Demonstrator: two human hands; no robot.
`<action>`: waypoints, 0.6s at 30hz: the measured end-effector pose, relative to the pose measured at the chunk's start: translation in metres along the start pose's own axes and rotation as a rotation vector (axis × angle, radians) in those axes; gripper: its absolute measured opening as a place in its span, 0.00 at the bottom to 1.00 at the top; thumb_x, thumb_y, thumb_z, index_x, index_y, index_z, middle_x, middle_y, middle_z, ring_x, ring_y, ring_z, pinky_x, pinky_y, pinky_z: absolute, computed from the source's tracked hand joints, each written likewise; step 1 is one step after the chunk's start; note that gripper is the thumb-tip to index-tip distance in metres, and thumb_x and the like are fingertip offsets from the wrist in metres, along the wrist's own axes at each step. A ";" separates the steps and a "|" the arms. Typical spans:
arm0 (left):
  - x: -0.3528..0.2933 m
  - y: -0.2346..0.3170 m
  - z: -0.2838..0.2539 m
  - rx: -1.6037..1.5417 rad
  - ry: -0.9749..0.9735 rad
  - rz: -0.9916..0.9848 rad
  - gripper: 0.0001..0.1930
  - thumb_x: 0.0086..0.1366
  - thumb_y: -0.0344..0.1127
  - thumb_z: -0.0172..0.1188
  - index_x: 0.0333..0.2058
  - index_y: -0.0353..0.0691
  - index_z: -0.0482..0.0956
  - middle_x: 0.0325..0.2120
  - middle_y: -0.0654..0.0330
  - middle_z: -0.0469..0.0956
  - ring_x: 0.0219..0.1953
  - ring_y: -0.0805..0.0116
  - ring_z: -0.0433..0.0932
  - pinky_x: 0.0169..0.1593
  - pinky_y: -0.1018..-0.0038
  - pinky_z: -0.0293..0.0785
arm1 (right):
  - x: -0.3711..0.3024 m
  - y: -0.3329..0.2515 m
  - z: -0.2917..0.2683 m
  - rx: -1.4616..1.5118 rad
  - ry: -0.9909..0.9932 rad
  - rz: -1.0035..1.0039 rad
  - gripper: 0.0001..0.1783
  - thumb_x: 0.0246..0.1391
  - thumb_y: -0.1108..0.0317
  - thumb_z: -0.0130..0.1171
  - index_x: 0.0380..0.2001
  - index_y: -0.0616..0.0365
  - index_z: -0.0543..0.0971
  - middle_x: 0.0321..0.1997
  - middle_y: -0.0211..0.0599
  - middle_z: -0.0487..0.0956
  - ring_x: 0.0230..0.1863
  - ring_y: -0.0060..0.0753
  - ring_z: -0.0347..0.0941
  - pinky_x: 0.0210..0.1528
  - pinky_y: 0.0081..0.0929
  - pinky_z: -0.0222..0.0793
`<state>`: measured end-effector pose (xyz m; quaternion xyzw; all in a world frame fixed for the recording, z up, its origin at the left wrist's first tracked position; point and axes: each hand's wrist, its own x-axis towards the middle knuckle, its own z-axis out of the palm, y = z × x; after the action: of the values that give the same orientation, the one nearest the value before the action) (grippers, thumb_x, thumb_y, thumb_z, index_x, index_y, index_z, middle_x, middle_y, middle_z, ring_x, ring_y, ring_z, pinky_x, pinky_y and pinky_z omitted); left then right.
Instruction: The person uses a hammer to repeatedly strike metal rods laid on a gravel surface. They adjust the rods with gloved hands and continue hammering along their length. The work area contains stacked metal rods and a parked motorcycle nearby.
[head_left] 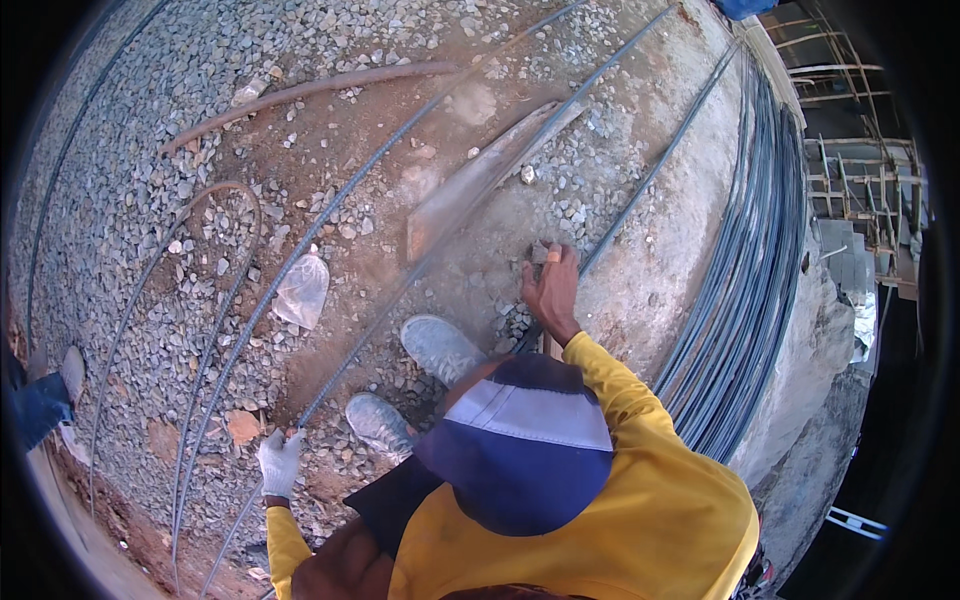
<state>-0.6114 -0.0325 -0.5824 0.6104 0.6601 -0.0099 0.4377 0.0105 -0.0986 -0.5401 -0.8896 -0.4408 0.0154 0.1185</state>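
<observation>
Neither of my hands can be made out. Close below me, another person in a yellow top (pixel 640 510) and a blue and white cap (pixel 525 470) bends over the ground. That person's bare hand (pixel 553 295) is closed on a small grey block (pixel 541 252), beside a steel bar. Farther left, a white-gloved hand (pixel 279 463) with a yellow sleeve touches a long ribbed steel bar (pixel 345 368); the matching sleeve suggests the same person. A bare limb (pixel 345 558) below a dark sleeve shows at the lower edge; whose it is, I cannot tell. Dusty shoes (pixel 440 348) stand between the hands.
Several bars cross the gravel (pixel 150 120). A thick bundle of bars (pixel 745 270) lies on the right. A plank (pixel 480 185), a bent pipe (pixel 310 90) and a clear plastic bag (pixel 302 288) lie about. Someone in blue trousers (pixel 38 408) stands at the left edge.
</observation>
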 end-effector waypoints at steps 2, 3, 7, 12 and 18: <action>0.009 -0.010 -0.001 -0.106 -0.039 -0.023 0.18 0.66 0.40 0.74 0.25 0.33 0.81 0.14 0.60 0.68 0.23 0.80 0.62 0.26 0.67 0.62 | -0.018 0.053 -0.017 -0.129 -0.107 0.185 0.35 0.59 0.55 0.71 0.61 0.69 0.72 0.58 0.66 0.74 0.58 0.67 0.75 0.60 0.52 0.74; 0.011 -0.014 0.001 -0.144 -0.056 -0.034 0.18 0.66 0.40 0.74 0.25 0.33 0.80 0.14 0.60 0.68 0.23 0.80 0.61 0.26 0.67 0.61 | -0.027 0.072 -0.014 -0.089 -0.237 0.304 0.36 0.59 0.53 0.71 0.60 0.70 0.72 0.58 0.67 0.75 0.58 0.69 0.75 0.59 0.52 0.74; 0.022 -0.014 0.005 0.104 -0.081 -0.027 0.25 0.62 0.45 0.79 0.22 0.33 0.74 0.15 0.56 0.65 0.23 0.76 0.60 0.27 0.67 0.63 | -0.049 0.105 0.000 0.127 -0.400 0.328 0.35 0.58 0.54 0.70 0.57 0.72 0.74 0.54 0.66 0.79 0.55 0.67 0.78 0.53 0.51 0.77; 0.016 -0.005 0.001 0.375 -0.029 0.190 0.30 0.51 0.56 0.81 0.21 0.34 0.75 0.22 0.41 0.77 0.30 0.34 0.78 0.34 0.49 0.73 | -0.020 0.110 -0.025 1.086 -0.674 0.983 0.28 0.61 0.56 0.70 0.51 0.70 0.74 0.45 0.49 0.78 0.46 0.43 0.81 0.40 0.37 0.81; 0.025 0.006 -0.004 0.430 -0.083 0.037 0.26 0.61 0.54 0.74 0.26 0.32 0.83 0.24 0.39 0.81 0.33 0.34 0.82 0.38 0.48 0.76 | -0.003 0.086 -0.049 1.971 -0.708 1.094 0.23 0.67 0.62 0.66 0.56 0.65 0.72 0.46 0.40 0.78 0.42 0.32 0.76 0.38 0.27 0.81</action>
<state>-0.6054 -0.0086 -0.5914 0.7008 0.6129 -0.1677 0.3243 0.0825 -0.1604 -0.5123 -0.4308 0.1926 0.6433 0.6029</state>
